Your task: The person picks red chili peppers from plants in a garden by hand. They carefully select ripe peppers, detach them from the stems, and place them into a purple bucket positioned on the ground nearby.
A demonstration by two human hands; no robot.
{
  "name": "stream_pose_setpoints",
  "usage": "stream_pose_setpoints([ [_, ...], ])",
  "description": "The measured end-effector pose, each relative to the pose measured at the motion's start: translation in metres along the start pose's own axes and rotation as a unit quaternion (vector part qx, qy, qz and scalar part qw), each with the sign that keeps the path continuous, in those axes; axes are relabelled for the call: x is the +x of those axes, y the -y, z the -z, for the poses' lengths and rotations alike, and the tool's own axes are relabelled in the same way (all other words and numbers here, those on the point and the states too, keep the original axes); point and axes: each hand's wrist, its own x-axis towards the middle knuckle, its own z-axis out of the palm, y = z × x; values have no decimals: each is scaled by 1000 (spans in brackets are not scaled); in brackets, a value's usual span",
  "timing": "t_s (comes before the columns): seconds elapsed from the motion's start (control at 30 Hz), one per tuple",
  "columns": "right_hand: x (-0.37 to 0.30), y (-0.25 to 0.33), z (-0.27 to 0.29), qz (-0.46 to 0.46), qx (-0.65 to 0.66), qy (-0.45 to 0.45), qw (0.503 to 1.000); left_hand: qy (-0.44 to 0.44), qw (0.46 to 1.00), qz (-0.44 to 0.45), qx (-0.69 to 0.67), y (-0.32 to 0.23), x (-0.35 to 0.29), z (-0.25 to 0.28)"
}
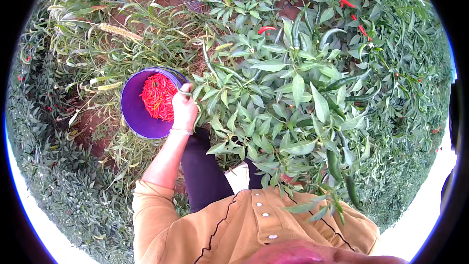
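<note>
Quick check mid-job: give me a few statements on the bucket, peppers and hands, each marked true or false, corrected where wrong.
1. The bucket is purple. True.
2. It is empty. False: it holds red peppers.
3. The left hand is at the bucket's right side in the picture. True.
4. The right hand shows beside the bucket. False: it is out of view.
5. Green peppers hang on the plants. True.
</note>
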Motion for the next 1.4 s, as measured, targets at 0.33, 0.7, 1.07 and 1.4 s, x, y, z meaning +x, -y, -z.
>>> stream_pose_setpoints([
  [0.33, -78, 41, 210, -93, 404, 149, 898, 412, 861, -296, 34, -168, 71, -120],
  [0.7, 276, 101, 241, 5, -5, -38, 999, 544, 788, -242, 155, -144, 33, -114],
  [1.07, 324, 2, 127, -60, 251, -247, 934, 227, 939, -147, 211, -66, 139, -128],
  [1.4, 331, -8, 98, -66, 136, -304, 941, 237, 950, -89, 181, -46, 160, -119],
])
